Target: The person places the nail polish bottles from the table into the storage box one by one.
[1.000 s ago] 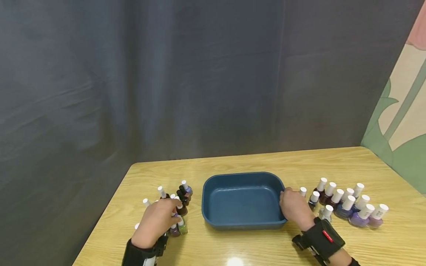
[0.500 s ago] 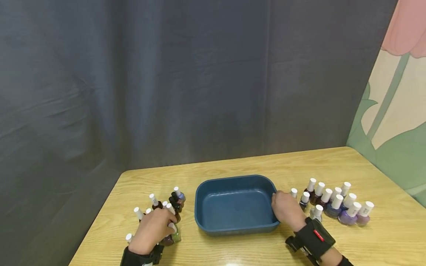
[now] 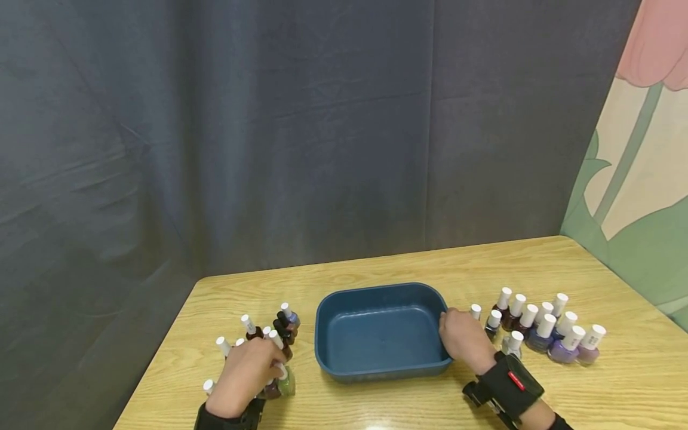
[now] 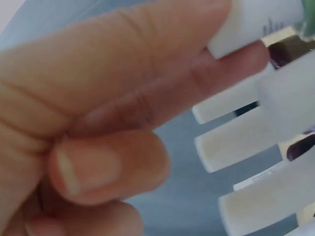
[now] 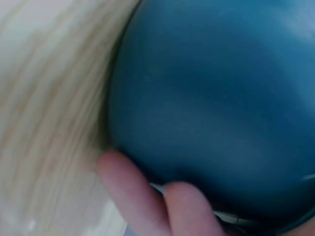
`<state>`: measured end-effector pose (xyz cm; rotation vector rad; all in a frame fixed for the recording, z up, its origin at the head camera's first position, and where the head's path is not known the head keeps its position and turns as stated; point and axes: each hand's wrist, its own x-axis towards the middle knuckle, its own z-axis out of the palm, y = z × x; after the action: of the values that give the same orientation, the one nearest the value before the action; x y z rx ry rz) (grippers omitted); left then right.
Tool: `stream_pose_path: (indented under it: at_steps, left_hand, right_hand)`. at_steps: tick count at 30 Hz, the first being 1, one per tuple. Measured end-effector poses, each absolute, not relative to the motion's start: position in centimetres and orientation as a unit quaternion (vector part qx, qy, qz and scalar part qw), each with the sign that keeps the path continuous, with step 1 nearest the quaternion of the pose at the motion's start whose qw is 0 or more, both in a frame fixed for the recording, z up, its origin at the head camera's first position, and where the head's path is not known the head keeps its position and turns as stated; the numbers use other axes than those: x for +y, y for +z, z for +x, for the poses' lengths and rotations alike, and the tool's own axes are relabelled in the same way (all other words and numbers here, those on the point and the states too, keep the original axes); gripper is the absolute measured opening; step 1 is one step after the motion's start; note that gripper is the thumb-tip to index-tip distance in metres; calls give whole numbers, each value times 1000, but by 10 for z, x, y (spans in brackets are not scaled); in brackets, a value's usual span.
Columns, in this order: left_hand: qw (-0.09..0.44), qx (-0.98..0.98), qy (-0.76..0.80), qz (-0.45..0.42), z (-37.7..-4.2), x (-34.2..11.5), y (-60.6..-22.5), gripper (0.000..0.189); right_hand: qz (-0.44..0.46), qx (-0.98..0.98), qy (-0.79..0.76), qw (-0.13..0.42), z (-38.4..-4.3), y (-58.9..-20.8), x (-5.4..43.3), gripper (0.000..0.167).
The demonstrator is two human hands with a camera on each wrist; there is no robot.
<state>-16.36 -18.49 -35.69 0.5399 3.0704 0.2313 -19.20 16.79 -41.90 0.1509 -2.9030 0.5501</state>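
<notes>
My left hand (image 3: 247, 373) is among a cluster of nail polish bottles on the left of the table. It pinches the white cap (image 4: 261, 22) of a green nail polish bottle (image 3: 288, 383), which leans slightly. In the left wrist view this cap lies against the fingers, with a bit of green glass at the top right corner. My right hand (image 3: 464, 337) grips the right end of a dark blue rectangular tray (image 3: 381, 340). Two of its fingertips (image 5: 189, 201) press on the tray's outside wall in the right wrist view. Nothing lies in the tray.
Around the left hand stand more bottles, among them a lilac one (image 3: 290, 316) and black-capped ones (image 3: 282, 325). Right of the tray is a second group of white-capped bottles, dark, blue and purple (image 3: 563, 351). A grey curtain (image 3: 322, 149) hangs behind the wooden table (image 3: 500, 263).
The left thumb and fingers have closed in on the green bottle's cap, and that bottle has shifted slightly. The head view has swung a little to the right. The right hand keeps its hold.
</notes>
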Motion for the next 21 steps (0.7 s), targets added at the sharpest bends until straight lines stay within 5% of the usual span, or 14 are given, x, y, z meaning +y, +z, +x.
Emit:
stream_pose_path:
  at_steps: [12,21]
  left_hand:
    - [-84,984,38,154,-139,-164,-318,11]
    - [-156,953,39,255,-163,-129,-325,19]
  right_hand:
    - [49,-978,180,93,-191,-418,169,25]
    - [58,-976,179,109,-191,-421,169,25]
